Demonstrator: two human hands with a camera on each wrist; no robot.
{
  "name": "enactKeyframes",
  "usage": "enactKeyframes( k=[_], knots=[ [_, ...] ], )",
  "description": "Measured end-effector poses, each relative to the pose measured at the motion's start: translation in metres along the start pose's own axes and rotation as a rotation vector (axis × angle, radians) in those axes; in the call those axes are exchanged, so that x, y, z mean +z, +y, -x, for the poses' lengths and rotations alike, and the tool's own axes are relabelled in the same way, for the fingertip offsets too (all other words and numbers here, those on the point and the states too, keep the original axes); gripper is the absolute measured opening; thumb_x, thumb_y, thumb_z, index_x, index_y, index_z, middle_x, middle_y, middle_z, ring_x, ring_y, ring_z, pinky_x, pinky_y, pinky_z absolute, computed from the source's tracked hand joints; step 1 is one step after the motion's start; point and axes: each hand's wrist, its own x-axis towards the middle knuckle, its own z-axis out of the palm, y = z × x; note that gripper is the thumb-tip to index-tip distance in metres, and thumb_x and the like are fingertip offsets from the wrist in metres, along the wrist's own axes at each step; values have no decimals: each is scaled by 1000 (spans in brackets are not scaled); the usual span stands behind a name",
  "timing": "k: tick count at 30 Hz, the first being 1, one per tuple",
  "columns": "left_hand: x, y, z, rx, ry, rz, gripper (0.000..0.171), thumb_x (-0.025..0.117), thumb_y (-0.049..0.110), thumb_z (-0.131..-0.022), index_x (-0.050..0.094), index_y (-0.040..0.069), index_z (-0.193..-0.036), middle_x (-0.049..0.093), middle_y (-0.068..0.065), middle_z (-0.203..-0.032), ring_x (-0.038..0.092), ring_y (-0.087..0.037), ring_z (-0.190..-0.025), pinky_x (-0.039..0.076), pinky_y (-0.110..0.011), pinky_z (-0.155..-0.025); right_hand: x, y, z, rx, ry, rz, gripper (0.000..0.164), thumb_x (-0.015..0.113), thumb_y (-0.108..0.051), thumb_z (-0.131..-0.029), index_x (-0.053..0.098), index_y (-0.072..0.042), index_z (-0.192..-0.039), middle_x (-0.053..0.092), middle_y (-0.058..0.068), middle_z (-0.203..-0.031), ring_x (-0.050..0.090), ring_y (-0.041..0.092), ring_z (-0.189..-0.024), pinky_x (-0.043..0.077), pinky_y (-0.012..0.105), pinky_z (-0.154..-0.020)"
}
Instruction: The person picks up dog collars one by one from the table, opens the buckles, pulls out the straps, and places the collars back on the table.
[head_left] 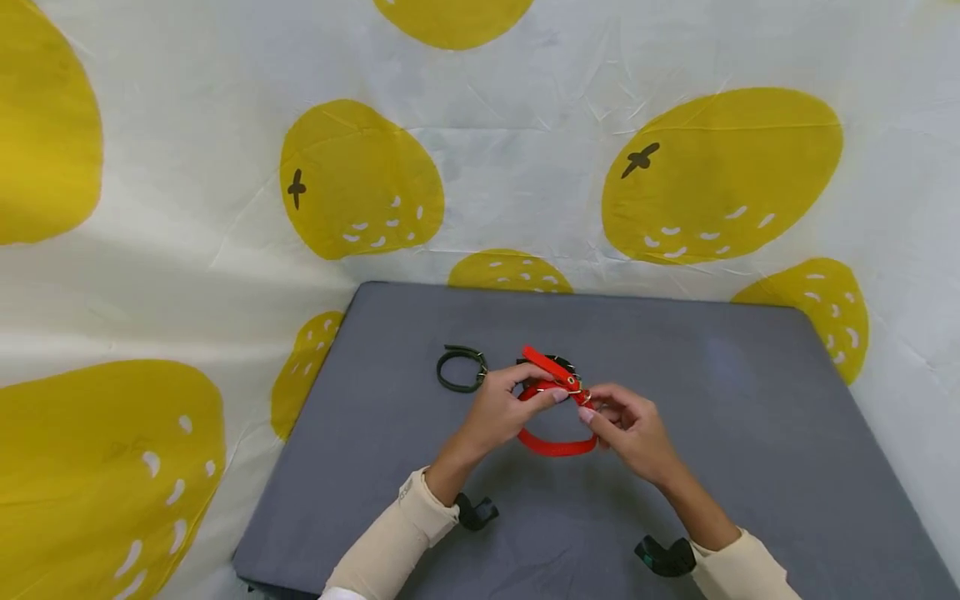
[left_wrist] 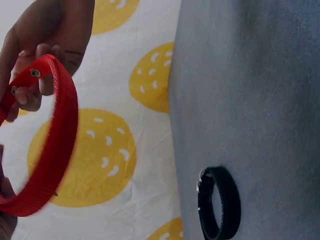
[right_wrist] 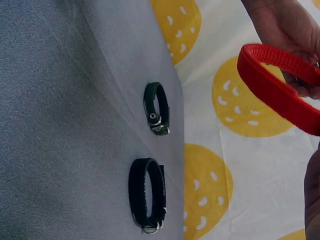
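A red collar hangs as a loop between both hands, above the grey table. My left hand pinches it beside the buckle, with the strap's free end sticking up past the fingers. On the other side, my right hand pinches the band just by the buckle with thumb and fingers. Metal eyelets show along the strap in the left wrist view, where the right hand is at the top. Fingers partly cover the buckle.
Behind the hands, a black collar lies on the grey table, mostly hidden in the head view. To its left lies a dark green collar. A white sheet with yellow fruit shapes hangs behind and beside the table.
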Motion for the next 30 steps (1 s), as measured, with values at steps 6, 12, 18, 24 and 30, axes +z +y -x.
enactKeyframes(
  k=[6, 12, 18, 24, 30],
  knots=[
    [14, -4, -9, -9, -67, -2, 18, 75, 22, -92, 75, 13, -108, 71, 2, -89, 51, -7, -64, 46, -21, -57, -12, 0, 14, -9, 71, 71, 29, 60, 22, -84, 64, 4, -106, 62, 1, -79, 47, 9, -48, 43, 23, -44],
    [11, -5, -8, -1, -94, -15, 18, 79, 19, -88, 77, 12, -105, 74, 2, -91, 57, -6, -69, 52, -24, -60, -10, -1, 14, -5, 33, 94, 32, 61, 18, -86, 66, -2, -111, 62, 3, -81, 47, 8, -49, 42, 22, -44],
    [4, -3, -5, -98, -105, 5, 23, 84, 22, -83, 77, 13, -102, 75, 1, -90, 61, -6, -71, 52, -24, -61, -8, -3, 9, 30, 4, 100, 31, 63, 14, -87, 68, -4, -111, 60, 4, -71, 46, 7, -46, 41, 22, -42],
    [0, -2, -5, -107, -111, 22, 24, 84, 21, -83, 75, 14, -104, 74, 0, -95, 64, -6, -77, 56, -25, -67, -8, -2, 3, 38, -59, 52, 29, 63, 16, -87, 67, -1, -110, 54, 4, -61, 44, 11, -44, 38, 23, -40],
    [-5, -1, -3, -100, -150, 43, 23, 83, 19, -83, 74, 14, -104, 73, 1, -99, 67, -5, -81, 59, -28, -71, -8, -2, 1, 62, -128, 10, 27, 54, 15, -93, 66, -1, -111, 66, 4, -83, 51, 15, -49, 47, 27, -47]
  ],
)
